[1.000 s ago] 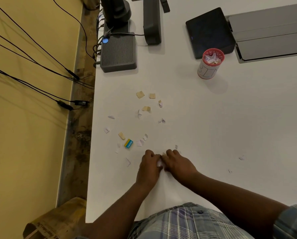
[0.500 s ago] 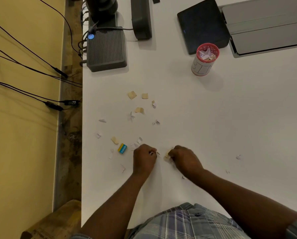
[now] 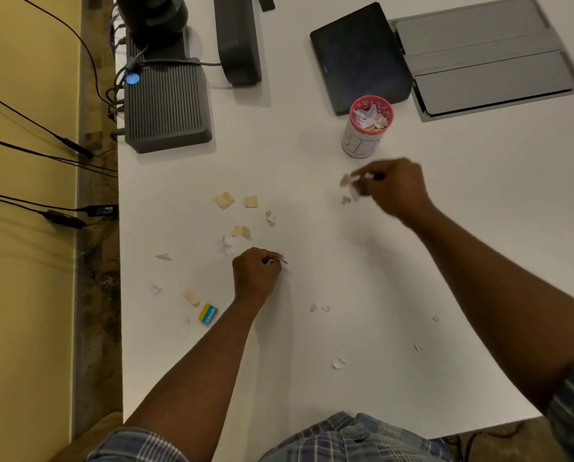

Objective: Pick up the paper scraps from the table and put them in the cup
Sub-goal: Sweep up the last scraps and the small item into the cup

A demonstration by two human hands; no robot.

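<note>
On the left of the white table (image 3: 479,261) a ribbed grey box (image 3: 167,105) sits at the far edge. Nearer lie loose paper scraps (image 3: 225,200) – tan and white bits – and a small yellow-and-blue eraser (image 3: 208,313). The left hand (image 3: 255,271) rests low on the table among them, fingers curled, pinching a white scrap (image 3: 276,261). To the right the right hand (image 3: 392,188), blurred, is raised near the cup (image 3: 365,128) with tan and white pieces (image 3: 349,185) pinched at its fingertips. The red-rimmed cup stands upright, already holding scraps, just in front of a black tablet (image 3: 359,55). A few more white bits (image 3: 338,363) lie on the near right.
</note>
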